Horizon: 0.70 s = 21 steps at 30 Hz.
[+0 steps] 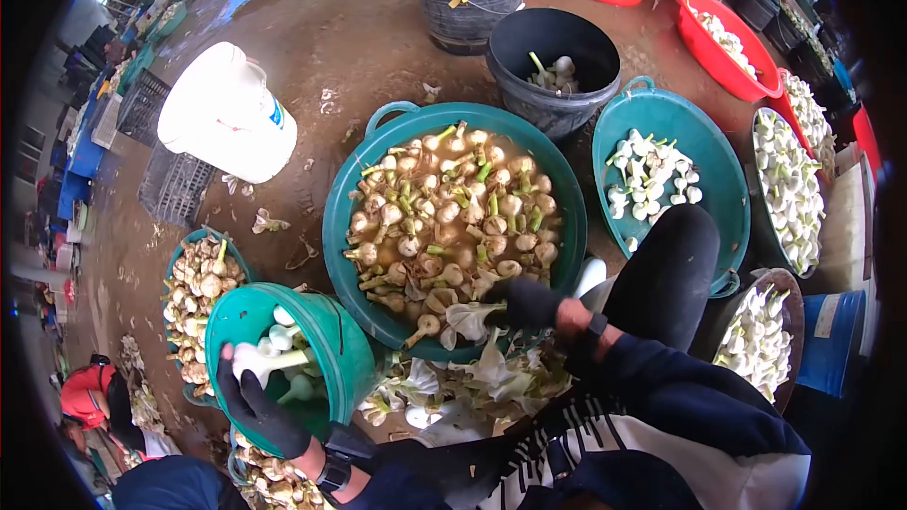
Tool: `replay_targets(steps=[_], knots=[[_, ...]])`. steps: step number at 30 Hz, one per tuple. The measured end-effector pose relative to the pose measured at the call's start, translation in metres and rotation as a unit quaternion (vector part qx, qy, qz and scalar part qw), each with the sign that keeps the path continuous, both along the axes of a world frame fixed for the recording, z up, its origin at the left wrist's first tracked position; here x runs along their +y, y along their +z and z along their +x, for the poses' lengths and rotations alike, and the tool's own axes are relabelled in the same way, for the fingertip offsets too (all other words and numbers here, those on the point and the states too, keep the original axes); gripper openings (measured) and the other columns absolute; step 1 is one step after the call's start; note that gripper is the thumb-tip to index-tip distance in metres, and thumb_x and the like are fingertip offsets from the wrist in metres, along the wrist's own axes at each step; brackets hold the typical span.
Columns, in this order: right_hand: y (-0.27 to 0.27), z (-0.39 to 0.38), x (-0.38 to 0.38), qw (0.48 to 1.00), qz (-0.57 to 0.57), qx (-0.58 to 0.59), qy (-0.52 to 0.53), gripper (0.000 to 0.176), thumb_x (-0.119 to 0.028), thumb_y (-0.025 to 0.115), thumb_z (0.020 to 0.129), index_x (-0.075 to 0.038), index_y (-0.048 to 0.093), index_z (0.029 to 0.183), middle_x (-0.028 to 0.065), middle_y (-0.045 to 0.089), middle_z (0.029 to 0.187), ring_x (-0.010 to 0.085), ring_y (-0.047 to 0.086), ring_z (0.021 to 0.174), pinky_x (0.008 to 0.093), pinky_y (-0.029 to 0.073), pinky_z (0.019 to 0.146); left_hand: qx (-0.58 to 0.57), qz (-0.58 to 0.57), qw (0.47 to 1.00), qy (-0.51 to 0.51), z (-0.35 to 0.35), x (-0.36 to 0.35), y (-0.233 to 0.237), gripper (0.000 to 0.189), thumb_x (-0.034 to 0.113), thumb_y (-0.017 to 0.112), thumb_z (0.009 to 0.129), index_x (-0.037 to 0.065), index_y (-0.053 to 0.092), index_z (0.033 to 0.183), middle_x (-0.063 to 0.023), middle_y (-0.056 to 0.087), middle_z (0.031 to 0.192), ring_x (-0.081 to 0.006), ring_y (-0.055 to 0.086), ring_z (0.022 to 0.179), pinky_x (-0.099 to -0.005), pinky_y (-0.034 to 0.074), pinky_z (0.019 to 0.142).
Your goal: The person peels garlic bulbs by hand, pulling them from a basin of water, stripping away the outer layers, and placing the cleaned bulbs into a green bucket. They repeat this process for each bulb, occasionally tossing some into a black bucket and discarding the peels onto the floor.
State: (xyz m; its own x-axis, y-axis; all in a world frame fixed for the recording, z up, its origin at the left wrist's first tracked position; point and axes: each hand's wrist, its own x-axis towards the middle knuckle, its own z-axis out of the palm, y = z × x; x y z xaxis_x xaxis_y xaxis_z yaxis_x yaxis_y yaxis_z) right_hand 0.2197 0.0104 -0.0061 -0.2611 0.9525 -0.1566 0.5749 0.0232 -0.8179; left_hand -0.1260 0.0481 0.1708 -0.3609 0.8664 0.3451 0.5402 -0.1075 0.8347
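Observation:
My left hand, in a dark glove with bare fingertips showing, holds a clean white garlic bulb with its stem at the mouth of a tilted green bucket. More white garlic bulbs lie inside that bucket. My right hand, also dark-gloved, is closed at the near rim of a large teal basin, with a pale garlic peel at its fingers. Brownish water fills the basin, with many unpeeled garlic bulbs floating in it.
Loose garlic skins pile below the basin. A teal tub with peeled garlic stands at right, a black bucket behind. A white bucket lies tipped at left. Red tubs stand farther back. Another person is at lower left.

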Motion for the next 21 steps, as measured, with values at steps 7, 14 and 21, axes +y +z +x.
replay_targets(steps=[7,14,21], knots=[[-0.059,0.066,0.106,0.888,0.011,-0.264,-0.377,0.039,-0.036,0.068,0.074,-0.003,0.063,0.094,0.0196,0.064,0.091,0.0374,0.062,0.085,0.0470,0.050,0.073,-0.035,0.092,0.995,-0.003,0.027,0.007,-0.033,0.023,0.007,0.046,0.092,-0.002,0.057,0.109,-0.0144,0.054,0.122,-0.0208,0.054,0.106,-0.0327,0.043,0.091],[-0.099,0.105,0.144,0.899,-0.062,-0.230,-0.367,0.039,-0.038,0.069,0.071,0.000,0.066,0.081,0.0225,0.064,0.081,0.0397,0.062,0.080,0.0456,0.050,0.070,-0.076,-0.039,0.968,-0.237,0.085,0.005,-0.076,0.020,0.002,0.050,0.087,0.001,0.060,0.104,-0.0142,0.056,0.117,-0.0188,0.058,0.094,-0.0294,0.047,0.080],[-0.090,0.097,0.089,0.946,0.002,-0.122,-0.302,0.024,-0.019,0.062,0.074,0.000,0.066,0.088,0.0207,0.065,0.080,0.0334,0.064,0.072,0.0402,0.051,0.064,-0.372,-0.298,0.827,-0.298,0.114,-0.013,-0.126,0.031,0.015,0.045,0.094,0.004,0.046,0.123,-0.0191,0.053,0.120,-0.0282,0.062,0.092,-0.0357,0.052,0.078]])
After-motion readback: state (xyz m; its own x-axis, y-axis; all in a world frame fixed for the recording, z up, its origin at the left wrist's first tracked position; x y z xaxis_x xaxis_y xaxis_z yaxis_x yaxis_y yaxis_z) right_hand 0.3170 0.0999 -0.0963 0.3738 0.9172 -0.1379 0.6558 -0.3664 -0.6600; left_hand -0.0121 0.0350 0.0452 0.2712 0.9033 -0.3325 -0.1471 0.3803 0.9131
